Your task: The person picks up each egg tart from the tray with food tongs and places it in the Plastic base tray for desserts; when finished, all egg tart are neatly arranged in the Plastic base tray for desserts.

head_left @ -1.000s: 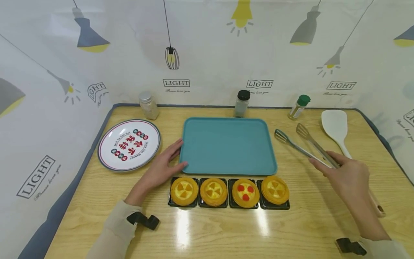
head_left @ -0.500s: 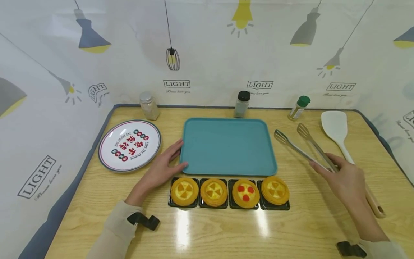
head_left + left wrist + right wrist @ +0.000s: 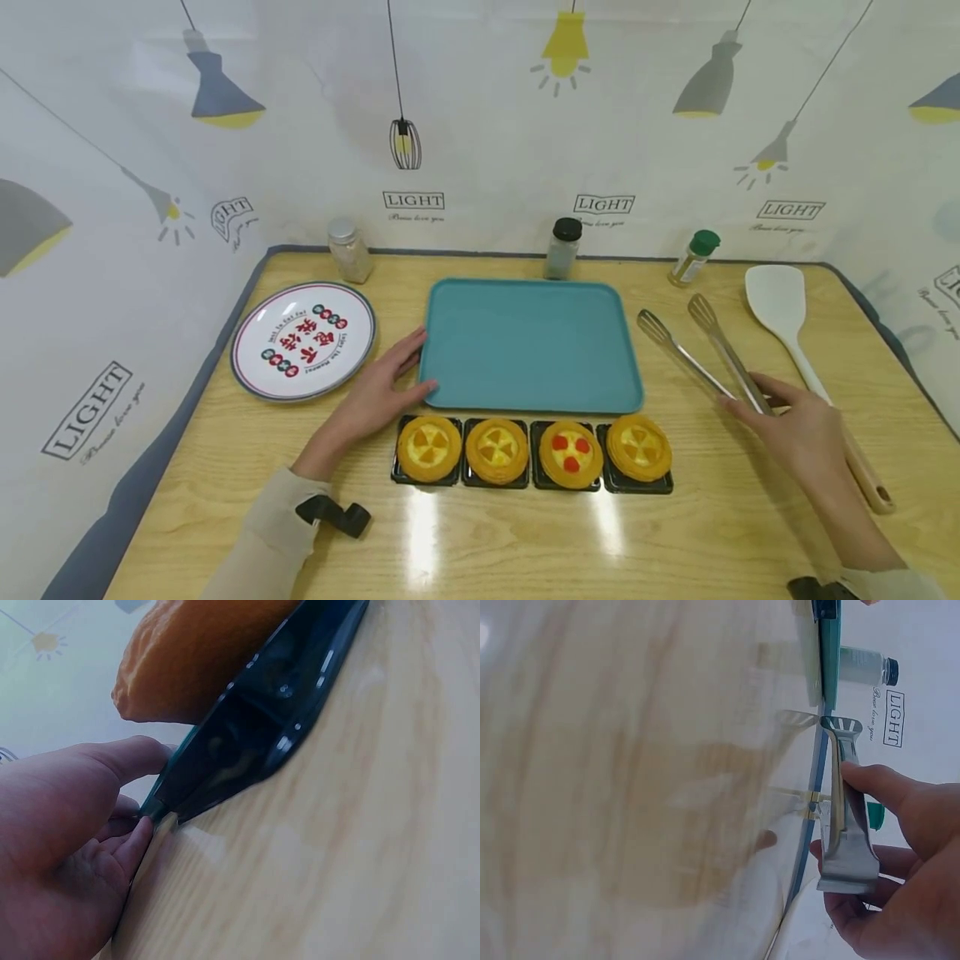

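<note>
My left hand (image 3: pixel 375 392) holds the left edge of a blue-green tray (image 3: pixel 532 346), its thumb over the rim near the front corner. In the left wrist view, the fingers of that hand (image 3: pixel 82 832) bend in at the tray's side. With my right hand (image 3: pixel 802 429) I grip metal tongs (image 3: pixel 735 367) between thumb and fingers; their slotted ends are apart and point toward the tray. The right wrist view shows the tongs (image 3: pixel 847 825) with nothing between their ends. Several egg tarts (image 3: pixel 497 452) sit in black square holders along the tray's front; one has red pieces on top.
A printed plate (image 3: pixel 251 350) lies left of the tray. Along the back stand a silver-capped jar (image 3: pixel 350 254), a black-capped jar (image 3: pixel 562 250) and a green-capped jar (image 3: pixel 693 258). A white spatula (image 3: pixel 776 304) with a wooden handle lies at the right, partly behind my right hand.
The head view has tilted up slightly. My right hand has shifted a little left, uncovering more of the spatula handle, with the tongs still gripped. My left hand stays on the tray.
</note>
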The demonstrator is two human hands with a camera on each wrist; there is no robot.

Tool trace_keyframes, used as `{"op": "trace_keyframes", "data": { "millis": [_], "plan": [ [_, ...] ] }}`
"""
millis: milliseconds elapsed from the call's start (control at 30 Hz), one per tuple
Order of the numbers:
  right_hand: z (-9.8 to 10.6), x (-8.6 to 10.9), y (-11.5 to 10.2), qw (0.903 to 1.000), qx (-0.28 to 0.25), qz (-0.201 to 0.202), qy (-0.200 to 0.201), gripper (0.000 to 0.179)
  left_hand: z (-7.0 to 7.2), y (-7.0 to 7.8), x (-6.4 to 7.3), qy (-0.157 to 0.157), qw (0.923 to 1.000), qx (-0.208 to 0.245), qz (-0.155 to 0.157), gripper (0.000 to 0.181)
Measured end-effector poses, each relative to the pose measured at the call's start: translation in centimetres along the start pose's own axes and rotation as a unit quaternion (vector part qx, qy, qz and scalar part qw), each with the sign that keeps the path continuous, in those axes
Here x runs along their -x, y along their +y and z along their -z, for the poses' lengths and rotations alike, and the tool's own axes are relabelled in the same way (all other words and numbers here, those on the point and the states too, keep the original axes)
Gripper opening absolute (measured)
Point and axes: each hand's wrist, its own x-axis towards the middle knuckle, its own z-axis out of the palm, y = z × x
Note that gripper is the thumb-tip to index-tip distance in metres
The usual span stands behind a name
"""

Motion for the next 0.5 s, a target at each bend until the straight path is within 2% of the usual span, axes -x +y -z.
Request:
{"op": "trace_keyframes", "data": {
  "millis": [233, 500],
  "plan": [
    [-0.38, -0.34, 0.5, 0.9992, 0.036, -0.008, -0.013, 0.07, -0.13, -0.05, -0.16, -0.002, 1.0, -0.002, -0.001, 0.077],
    [-0.51, -0.36, 0.46, 0.9975, 0.049, -0.019, -0.047, 0.073, -0.23, -0.15, -0.32, 0.0, 1.0, 0.0, -0.005, 0.077]
  ]
}}
